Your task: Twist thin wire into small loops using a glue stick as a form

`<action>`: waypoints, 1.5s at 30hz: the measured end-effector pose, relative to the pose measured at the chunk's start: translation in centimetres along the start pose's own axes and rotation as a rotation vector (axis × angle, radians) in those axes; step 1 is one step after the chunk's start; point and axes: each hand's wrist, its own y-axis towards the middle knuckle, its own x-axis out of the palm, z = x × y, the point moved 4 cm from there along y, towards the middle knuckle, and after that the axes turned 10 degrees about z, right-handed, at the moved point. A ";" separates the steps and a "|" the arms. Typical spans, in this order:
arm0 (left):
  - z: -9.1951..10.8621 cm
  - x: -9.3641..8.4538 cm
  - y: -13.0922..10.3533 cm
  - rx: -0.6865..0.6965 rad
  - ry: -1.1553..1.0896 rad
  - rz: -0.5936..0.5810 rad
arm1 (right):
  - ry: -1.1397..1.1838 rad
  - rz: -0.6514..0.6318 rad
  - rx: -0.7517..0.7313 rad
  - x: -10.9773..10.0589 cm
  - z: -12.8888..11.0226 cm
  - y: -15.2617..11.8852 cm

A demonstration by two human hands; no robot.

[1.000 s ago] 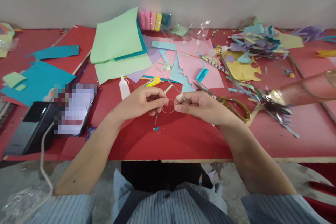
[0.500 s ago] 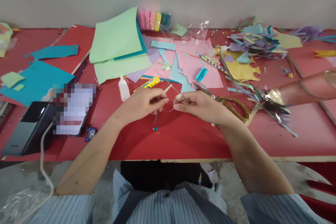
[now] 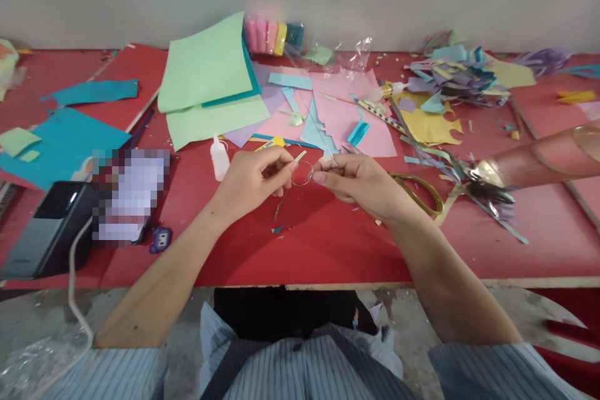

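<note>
A thin wire ring (image 3: 302,184) is held between my two hands above the red table. My left hand (image 3: 257,180) pinches the ring's left side, with a pale green paper strip (image 3: 300,155) near its fingertips. On the opposite side, my right hand (image 3: 349,176) grips the ring between thumb and fingers. A thin straight wire (image 3: 319,129) rises from the right fingertips toward the upper left. Below the left fingers hangs a small twisted metal piece (image 3: 277,211). Behind the left hand are a white glue bottle (image 3: 219,159) and a yellow glue stick (image 3: 273,143), partly hidden.
Olive-handled scissors (image 3: 422,195) lie right of my right hand. A phone (image 3: 134,194) and a dark device (image 3: 47,231) sit at left. Behind are green paper (image 3: 206,69), pink paper (image 3: 375,131) and piled paper scraps (image 3: 457,72). A bottle-like tube (image 3: 548,156) lies at right.
The straight wire at my right hand has tilted more upright. My right fingers have spread somewhat and shifted, and the ring is slightly higher. My left hand has moved a little, covering more of the glue stick.
</note>
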 end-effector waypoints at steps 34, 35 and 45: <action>-0.4 -0.1 0.2 -0.325 -0.420 -0.204 | -0.042 0.098 -0.123 -0.2 -0.6 -0.3; -0.4 -0.2 0.2 -0.326 -0.406 -0.211 | -0.041 0.096 -0.125 -0.2 -0.6 -0.3; -0.8 -0.1 0.2 -0.331 -0.348 -0.213 | -0.053 0.110 -0.127 -0.3 -0.8 -0.2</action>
